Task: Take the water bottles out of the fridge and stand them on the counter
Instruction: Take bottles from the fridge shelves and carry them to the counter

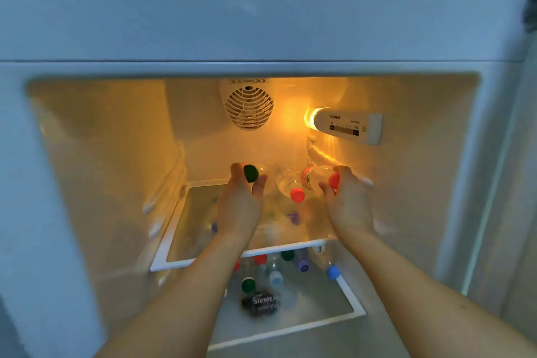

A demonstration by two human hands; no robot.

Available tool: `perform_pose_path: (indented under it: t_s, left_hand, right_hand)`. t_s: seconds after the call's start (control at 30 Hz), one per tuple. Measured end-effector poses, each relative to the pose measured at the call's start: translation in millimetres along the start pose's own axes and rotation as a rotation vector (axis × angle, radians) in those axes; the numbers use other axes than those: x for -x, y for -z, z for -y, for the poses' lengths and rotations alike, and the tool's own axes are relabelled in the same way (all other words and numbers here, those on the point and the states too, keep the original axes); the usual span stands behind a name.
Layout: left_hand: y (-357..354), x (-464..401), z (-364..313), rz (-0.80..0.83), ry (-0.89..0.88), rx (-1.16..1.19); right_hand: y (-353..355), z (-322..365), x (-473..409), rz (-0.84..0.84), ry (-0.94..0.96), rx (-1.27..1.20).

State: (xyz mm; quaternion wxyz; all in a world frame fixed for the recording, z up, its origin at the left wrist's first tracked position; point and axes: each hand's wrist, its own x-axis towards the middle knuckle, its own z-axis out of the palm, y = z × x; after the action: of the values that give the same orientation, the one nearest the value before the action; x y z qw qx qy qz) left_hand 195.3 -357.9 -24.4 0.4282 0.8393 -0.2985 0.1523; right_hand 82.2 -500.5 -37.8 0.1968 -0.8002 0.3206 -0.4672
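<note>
1. Both forearms reach into the fridge [87,154]; left hand [242,200] is grasping the green-capped bottle [251,173], right hand [347,197] a red-capped bottle [316,176].
2. Bottles lie flat, caps toward me, so pull straight back.
3. Third bottle [290,184] lies between the hands.

Two bare forearms reach in from below the glass shelf [203,259], with no sleeves, cuffs, watch or bands showing anywhere along them. The left hand [244,197] and the right hand [345,200] wear no gloves and no rings that can be made out. The right forearm carries a small dark spot on its upper side, well below the shelf's front edge.
</note>
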Motion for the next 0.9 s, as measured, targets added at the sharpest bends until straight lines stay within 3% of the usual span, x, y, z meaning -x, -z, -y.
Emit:
perform_pose_path:
  t_s: [0.37,0.57,0.73,0.9]
  left_hand:
    - [127,74,-34,-0.064,-0.060,0.054]
    - [202,122,-36,-0.068,-0.075,-0.008]
    - [266,175,-26,-0.068,0.026,-0.105]
    - [341,237,-3,-0.159,0.190,-0.260]
  right_hand:
    - [103,106,49,0.082,0.199,0.254]
    - [140,164,95,0.163,0.242,0.273]
    - [151,208,144,0.300,0.319,0.236]
    - [141,255,209,0.430,0.578,0.197]
